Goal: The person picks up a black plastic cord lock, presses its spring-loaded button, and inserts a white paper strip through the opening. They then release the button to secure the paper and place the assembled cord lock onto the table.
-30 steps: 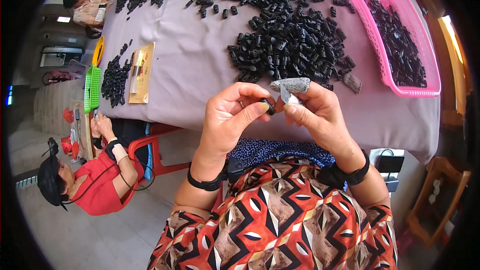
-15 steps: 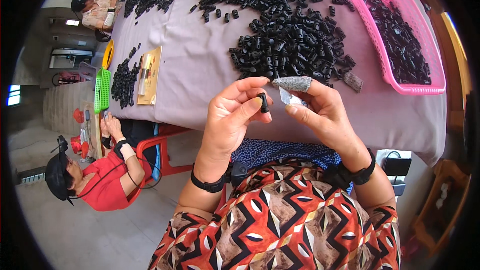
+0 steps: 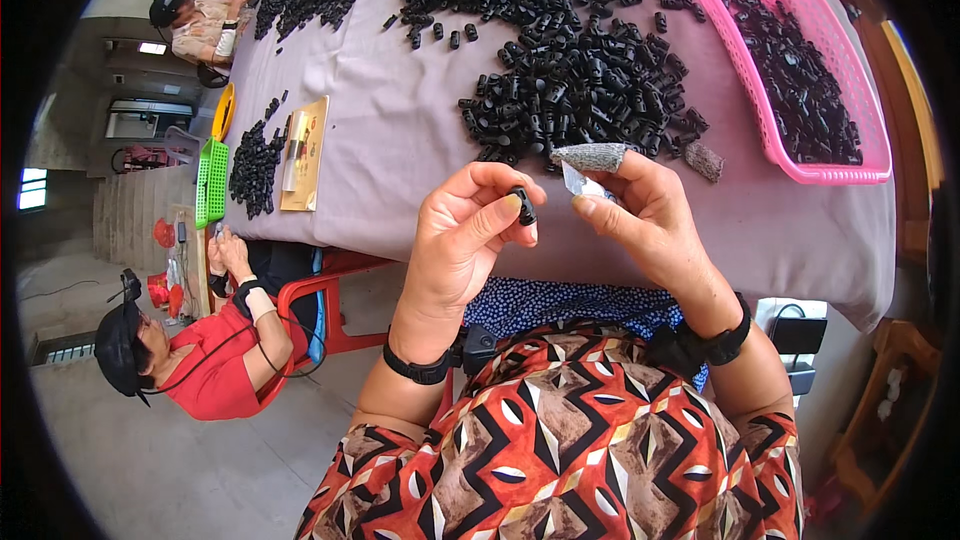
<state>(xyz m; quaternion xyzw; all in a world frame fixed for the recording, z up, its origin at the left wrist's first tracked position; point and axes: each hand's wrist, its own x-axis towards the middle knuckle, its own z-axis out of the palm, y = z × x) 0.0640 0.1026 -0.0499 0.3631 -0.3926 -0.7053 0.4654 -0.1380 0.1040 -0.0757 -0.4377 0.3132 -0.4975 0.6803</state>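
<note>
Left hand (image 3: 468, 240) has lifted slightly, its grip pinching a small glossy black part (image 3: 524, 206); right hand (image 3: 640, 215), forefinger in a grey knit cot (image 3: 592, 156), clamps a thin blade (image 3: 578, 182) beside it.

This is a small workshop for manual piecework. A long table (image 3: 400, 140) draped in grey cloth fills the upper half of the frame, heaped with small black plastic parts (image 3: 580, 90). A pink basket (image 3: 800, 165) at upper right holds more of them. At lower left a co-worker in red (image 3: 200, 360) sits on a red chair (image 3: 320, 300) over a bare concrete floor (image 3: 130, 460); another person (image 3: 200, 20) sits at upper left.
</note>
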